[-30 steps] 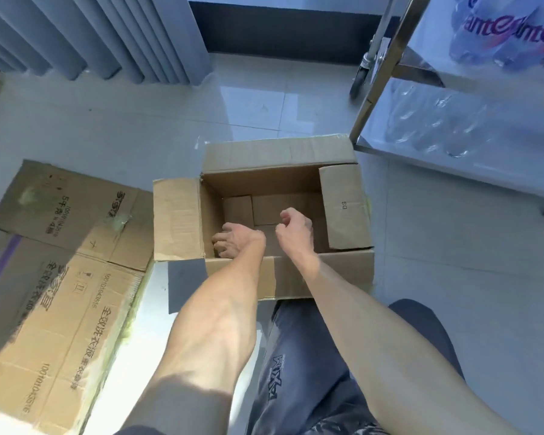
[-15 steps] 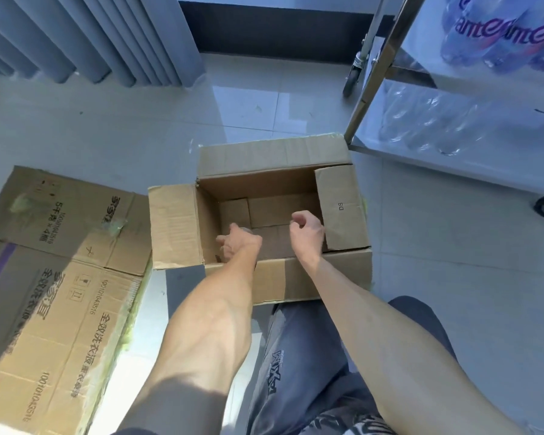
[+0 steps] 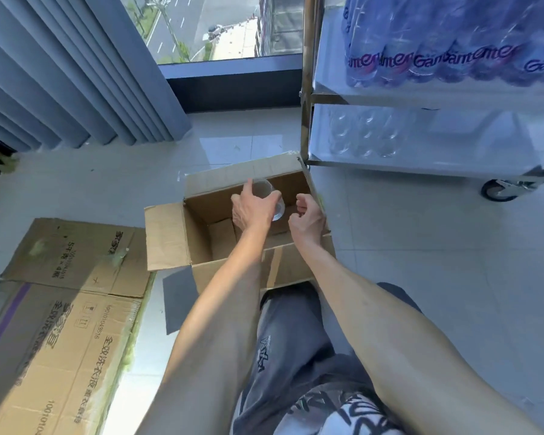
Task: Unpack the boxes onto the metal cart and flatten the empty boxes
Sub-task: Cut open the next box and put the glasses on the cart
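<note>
Unpacking in progress | metal cart (image 3: 308,98) far right, shelves already stocked, parked close for short transfers | flattened boxes (image 3: 60,324) stacked near left, out of the way | open box (image 3: 198,227) at centre | left hand (image 3: 253,210) grasping clear glass (image 3: 266,191) above box | right hand (image 3: 307,219) loosely curled, holding nothing.

Box (image 3: 201,243) matt brown cardboard; glass (image 3: 264,191) clear (smooth); cart (image 3: 308,89) polished metal; floor (image 3: 421,230) glossy tile.

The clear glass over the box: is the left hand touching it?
Touching. The head view shows the left hand with fingers and thumb wrapped round the clear glass, held above the open cardboard box.
</note>
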Demonstrator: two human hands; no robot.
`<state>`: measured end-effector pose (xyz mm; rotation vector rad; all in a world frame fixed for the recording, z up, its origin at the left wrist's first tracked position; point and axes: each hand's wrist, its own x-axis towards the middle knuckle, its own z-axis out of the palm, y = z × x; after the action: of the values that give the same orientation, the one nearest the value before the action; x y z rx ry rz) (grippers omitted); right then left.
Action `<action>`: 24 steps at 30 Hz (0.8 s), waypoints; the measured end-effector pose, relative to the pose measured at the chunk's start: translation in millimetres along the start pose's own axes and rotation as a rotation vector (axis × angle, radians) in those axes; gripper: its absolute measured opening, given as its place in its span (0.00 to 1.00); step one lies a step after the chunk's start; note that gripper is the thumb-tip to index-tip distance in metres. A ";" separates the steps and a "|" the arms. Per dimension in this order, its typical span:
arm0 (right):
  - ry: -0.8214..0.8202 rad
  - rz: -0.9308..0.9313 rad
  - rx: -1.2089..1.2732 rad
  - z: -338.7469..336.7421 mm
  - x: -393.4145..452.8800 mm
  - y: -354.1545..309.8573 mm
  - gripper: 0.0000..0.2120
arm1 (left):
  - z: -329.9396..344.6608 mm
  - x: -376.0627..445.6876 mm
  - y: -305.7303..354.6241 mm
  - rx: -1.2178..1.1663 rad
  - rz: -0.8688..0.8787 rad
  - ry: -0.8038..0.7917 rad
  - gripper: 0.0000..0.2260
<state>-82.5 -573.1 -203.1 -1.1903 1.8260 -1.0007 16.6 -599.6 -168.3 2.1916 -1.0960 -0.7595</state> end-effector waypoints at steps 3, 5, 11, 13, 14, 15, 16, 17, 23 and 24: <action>0.016 -0.053 0.009 -33.0 -3.7 6.5 0.27 | 2.0 -28.8 17.0 -0.034 0.238 -0.008 0.30; 0.020 -0.085 0.019 -56.7 -5.1 12.5 0.29 | 8.4 -45.7 30.2 -0.066 0.376 -0.027 0.28; 0.112 -0.128 -0.048 -116.6 2.3 31.0 0.41 | 46.6 -86.1 83.0 0.013 0.587 -0.133 0.27; 0.187 -0.093 -0.052 -130.6 10.5 39.4 0.41 | 61.1 -94.2 94.4 0.027 0.620 -0.184 0.29; 0.240 -0.083 -0.065 -139.0 16.4 42.9 0.40 | 70.4 -98.2 101.0 0.036 0.643 -0.206 0.31; 0.287 -0.073 -0.079 -144.4 22.3 46.9 0.38 | 78.4 -101.4 105.3 0.048 0.661 -0.228 0.32; 0.329 -0.049 -0.077 -151.2 30.0 50.1 0.35 | 88.9 -104.9 112.4 0.052 0.684 -0.248 0.32; 0.358 -0.025 -0.054 -156.5 36.6 52.8 0.32 | 97.7 -108.2 118.1 0.040 0.695 -0.265 0.33; 0.474 0.119 0.076 -178.6 87.3 74.8 0.33 | 169.9 -92.4 138.5 -0.209 0.502 -0.381 0.40; 0.478 0.141 0.088 -181.5 102.1 81.0 0.33 | 183.1 -85.6 141.3 -0.244 0.453 -0.389 0.40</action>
<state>-303.0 -607.9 -212.1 -0.7982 2.1673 -1.3507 -226.3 -642.1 -173.8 1.5451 -1.5294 -1.0652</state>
